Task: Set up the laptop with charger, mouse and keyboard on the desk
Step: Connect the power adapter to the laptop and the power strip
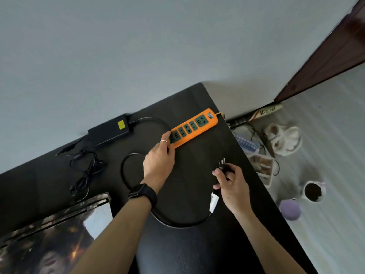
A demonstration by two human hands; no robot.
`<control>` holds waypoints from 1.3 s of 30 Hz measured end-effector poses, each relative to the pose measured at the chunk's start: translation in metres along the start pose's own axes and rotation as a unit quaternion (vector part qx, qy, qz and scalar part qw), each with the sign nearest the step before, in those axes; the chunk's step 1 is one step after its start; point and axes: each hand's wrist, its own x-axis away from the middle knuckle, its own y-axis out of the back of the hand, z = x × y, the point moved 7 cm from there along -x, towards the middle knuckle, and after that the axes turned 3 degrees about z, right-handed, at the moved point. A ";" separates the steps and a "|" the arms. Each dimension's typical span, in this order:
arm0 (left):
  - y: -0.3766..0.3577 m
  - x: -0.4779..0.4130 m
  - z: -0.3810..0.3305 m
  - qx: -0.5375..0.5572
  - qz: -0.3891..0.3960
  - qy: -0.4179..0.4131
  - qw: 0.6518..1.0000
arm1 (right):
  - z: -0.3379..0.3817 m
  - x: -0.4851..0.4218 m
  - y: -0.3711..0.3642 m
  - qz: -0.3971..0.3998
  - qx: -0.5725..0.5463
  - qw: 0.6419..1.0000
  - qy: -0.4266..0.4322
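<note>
An orange power strip with green sockets lies at the far right of the dark desk. My left hand grips its near end. My right hand holds the black charger plug, prongs pointing up, a short way to the right of the strip and apart from it. The plug's thick black cable loops across the desk to the black charger brick with a yellow label at the wall. The laptop, screen lit, sits at the lower left. No mouse or keyboard is in view.
A thin tangled cable lies left of the brick. The desk's right edge drops to the floor, where slippers, a small box, a cup and a purple object lie. A grey wall stands behind the desk.
</note>
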 end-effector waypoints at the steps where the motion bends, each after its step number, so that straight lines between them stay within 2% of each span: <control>1: -0.001 0.000 0.003 -0.015 -0.005 -0.006 1.000 | 0.001 0.000 0.000 0.003 -0.032 0.999 -0.001; 5: 0.002 0.003 0.028 -0.021 -0.017 -0.019 0.999 | 0.003 -0.004 -0.010 0.049 -0.074 0.996 -0.022; 8: 0.009 0.004 0.061 -0.086 -0.032 0.024 0.995 | 0.004 -0.005 -0.021 0.070 -0.070 0.995 -0.031; 10: 0.017 0.007 0.074 -0.093 -0.039 0.053 0.994 | 0.006 -0.004 -0.026 0.065 -0.086 0.994 -0.027; 12: 0.023 0.013 0.069 -0.085 -0.034 0.038 0.995 | 0.011 -0.001 -0.035 0.073 -0.122 0.989 -0.028; 15: 0.027 0.030 0.041 0.016 -0.019 -0.014 1.000 | 0.019 0.003 -0.050 0.098 -0.171 0.980 -0.028; 17: 0.019 0.044 0.022 0.119 0.065 -0.032 0.990 | 0.027 0.006 -0.058 0.109 -0.177 0.978 -0.020; 19: 0.006 0.059 0.005 0.193 0.171 -0.028 0.966 | 0.035 0.006 -0.061 0.111 -0.166 0.980 -0.005; 20: 0.003 0.065 0.000 0.219 0.198 -0.019 0.955 | 0.038 0.006 -0.061 0.108 -0.156 0.982 0.006; 24: 0.008 0.066 -0.003 0.254 0.167 0.019 0.953 | 0.047 0.004 -0.056 0.103 -0.127 0.986 0.044; 26: 0.012 0.064 -0.003 0.253 0.146 0.026 0.956 | 0.051 0.004 -0.054 0.107 -0.105 0.986 0.068; 30: 0.010 0.059 -0.006 0.318 0.145 0.069 0.934 | 0.064 0.002 -0.054 0.136 -0.057 0.981 0.125; 33: 0.025 0.044 0.000 0.260 0.087 0.065 0.960 | 0.075 -0.006 -0.057 0.143 0.027 0.975 0.168; 36: 0.055 0.022 0.003 0.169 0.021 0.020 0.985 | 0.091 -0.028 -0.051 0.043 0.169 0.956 0.235; 39: 0.069 -0.004 0.000 0.049 0.022 -0.035 0.998 | 0.113 -0.051 -0.052 -0.053 0.325 0.894 0.306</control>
